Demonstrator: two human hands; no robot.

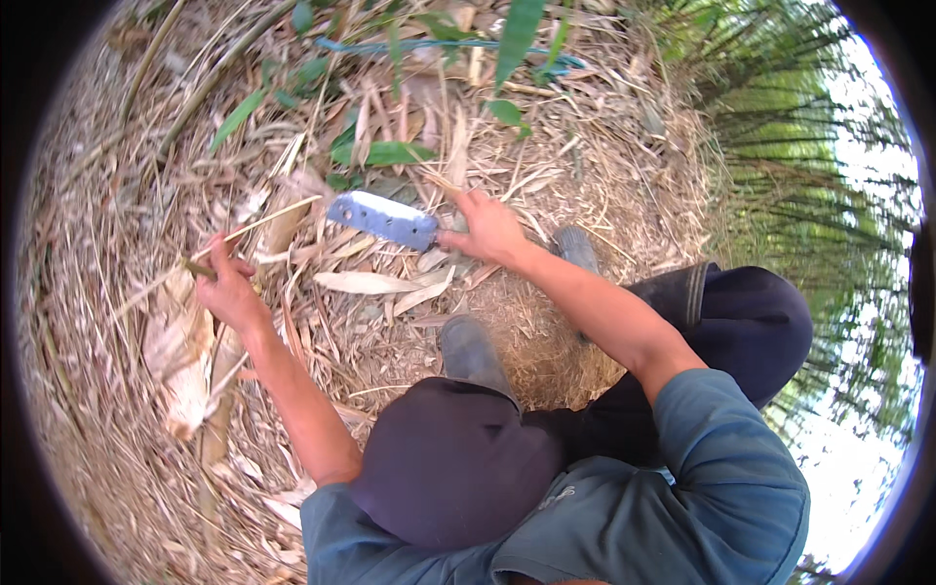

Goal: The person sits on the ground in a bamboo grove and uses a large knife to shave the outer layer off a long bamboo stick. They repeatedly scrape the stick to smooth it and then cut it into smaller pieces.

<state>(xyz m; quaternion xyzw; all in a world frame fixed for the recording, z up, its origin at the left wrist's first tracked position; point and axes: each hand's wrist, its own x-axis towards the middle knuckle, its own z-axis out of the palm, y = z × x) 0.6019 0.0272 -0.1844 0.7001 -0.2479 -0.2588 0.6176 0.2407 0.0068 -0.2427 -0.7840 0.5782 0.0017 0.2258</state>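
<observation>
My left hand [232,285] is closed at the left, with a thin pale strip [278,214] running through its fingers. A short brown stub [200,269] also shows at these fingers. The strip's far end points toward the blade. In my right hand [483,230] is a broad cleaver [375,218], its blade pointing left. The blade is grey, with a bright upper part and a few dark holes. The handle is mostly hidden by my fingers. The blade's tip and the strip's end lie close together; whether they touch I cannot tell.
Dry leaves [366,283] and husks litter the ground. A pale split piece of stalk [190,380] lies below my left hand. Green leaves [390,153] and blue cord [439,44] are ahead. My boots [476,353] stand close by; thin stalks [790,146] rise at right.
</observation>
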